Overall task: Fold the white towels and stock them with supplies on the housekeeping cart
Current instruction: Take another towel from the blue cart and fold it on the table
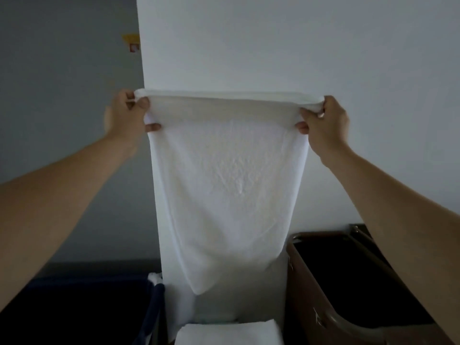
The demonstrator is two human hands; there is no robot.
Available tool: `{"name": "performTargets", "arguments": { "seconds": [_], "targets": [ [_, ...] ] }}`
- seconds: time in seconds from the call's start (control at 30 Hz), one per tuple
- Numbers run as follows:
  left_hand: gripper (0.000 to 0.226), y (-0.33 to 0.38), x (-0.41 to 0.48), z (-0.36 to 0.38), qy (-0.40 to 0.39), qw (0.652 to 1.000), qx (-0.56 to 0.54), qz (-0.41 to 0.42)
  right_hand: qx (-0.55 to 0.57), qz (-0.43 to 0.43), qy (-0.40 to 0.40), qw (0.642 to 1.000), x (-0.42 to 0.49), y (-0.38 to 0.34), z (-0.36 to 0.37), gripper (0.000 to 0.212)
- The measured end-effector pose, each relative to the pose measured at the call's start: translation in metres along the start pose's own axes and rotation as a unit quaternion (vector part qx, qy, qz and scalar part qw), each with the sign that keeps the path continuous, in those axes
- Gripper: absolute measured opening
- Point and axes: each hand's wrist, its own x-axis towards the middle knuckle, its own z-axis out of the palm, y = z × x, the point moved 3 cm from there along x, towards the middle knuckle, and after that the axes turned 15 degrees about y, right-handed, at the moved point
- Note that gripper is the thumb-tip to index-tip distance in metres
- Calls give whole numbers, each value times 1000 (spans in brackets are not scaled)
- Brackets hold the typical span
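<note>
**Inspector:** State of each grip, please.

**Assessor:** We record both as closed on cloth. The left hand (129, 115) pinches the towel (229, 185) at its upper left corner, thumb on the near face and fingers curled behind the rolled top edge. The right hand (323, 123) does the same at the upper right corner. Neither hand is spread.

**Inspector:** And where does the towel lie from them?

**Assessor:** It is held up in the air. The top edge runs taut and level between the two grips, and the body hangs straight down from it. We note the long axis as vertical. The lower end narrows to a soft point.

**Inspector:** Which hand is nearer the work?

**Assessor:** Neither. We find them level, one at each corner, so the coming move depends on both equally. In our judgement that move brings the two corners together to halve the width, and the hanging length must fall true for the edges to meet.

**Inspector:** What lies around the towel?

**Assessor:** A folded stack (229, 333) lies directly below its lower point. A brown bin (308, 290) stands below and to its right, and a blue bag (154, 310) below and to its left. We cannot confirm which of these, if any, belongs to the cart.
</note>
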Motion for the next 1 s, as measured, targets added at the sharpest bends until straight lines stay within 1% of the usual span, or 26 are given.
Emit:
{"name": "performTargets", "arguments": {
  "seconds": [0.07, 0.13, 0.23, 0.37, 0.57, 0.67, 0.73, 0.8, 0.9, 1.0],
  "targets": [
    [12, 8, -19, -18, -32, 999, 3, -16, -3, 15, -4, 1000, -18, -1, -19, 22],
    [17, 10, -40, -43, -66, 997, 15, -38, -9, 36, -20, 999, -42, 3, -39, 21],
    [12, 1, -77, -88, -123, 988, 35, -88, -22, 79, -57, 995, -85, 17, -69, 16],
    [5, -22, -127, -145, -192, 966, 65, -158, -63, 126, -98, 985, -147, 39, -103, 12],
    [1, -74, -189, -198, -212, 928, 144, -268, -147, 151, -178, 961, -215, 63, -128, 12],
    [7, -110, -213, -208, -213, 908, 197, -303, -185, 186, -228, 938, -243, 85, -128, 11],
    [8, -136, -225, -211, -208, 898, 222, -318, -191, 234, -258, 918, -258, 105, -125, 11],
    [7, -165, -232, -210, -210, 889, 240, -329, -182, 285, -271, 901, -265, 128, -121, 7],
    [11, -213, -238, -203, -211, 871, 278, -346, -174, 354, -309, 866, -274, 177, -105, 11],
    [9, -266, -242, -186, -199, 853, 320, -361, -182, 405, -327, 834, -289, 240, -78, 15]
  ]
}}
